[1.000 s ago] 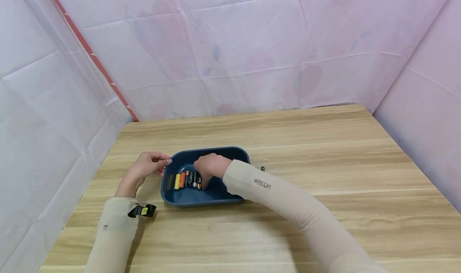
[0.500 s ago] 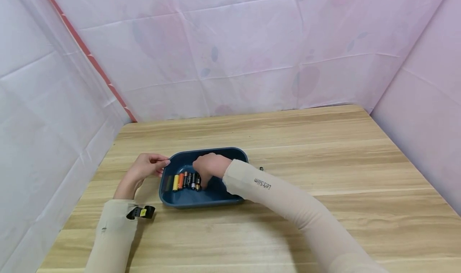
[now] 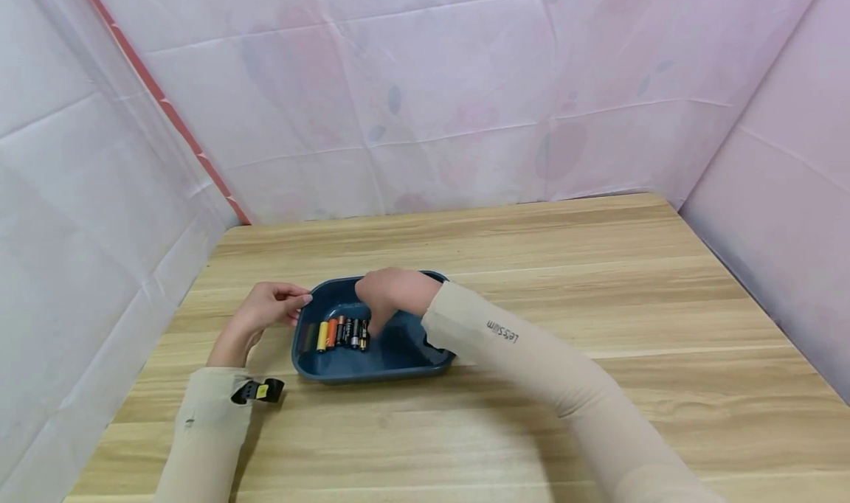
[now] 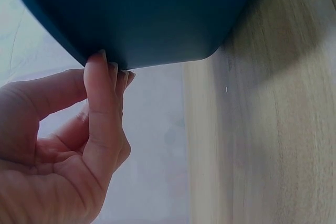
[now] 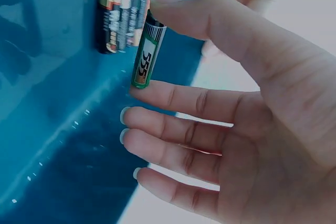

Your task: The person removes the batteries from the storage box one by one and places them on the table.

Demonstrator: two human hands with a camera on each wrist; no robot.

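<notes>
Right hand (image 5: pixel 252 129) now lifted off battery row (image 3: pixel 339 332), pinching green 555 battery (image 5: pixel 147 57) end to end; left hand (image 3: pixel 265 311) still pinching blue tray (image 3: pixel 372 366) rim.

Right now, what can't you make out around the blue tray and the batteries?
- Head view: the right hand hides the green battery it pinches.
- Head view: labels in the battery row are too small to read.
- Left wrist view: the blue tray shows only its outer wall beside the left hand; its inside is hidden.

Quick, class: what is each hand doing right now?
Left hand: pinches the blue tray's rim.
Right hand: pinches a green battery by its ends.
</notes>
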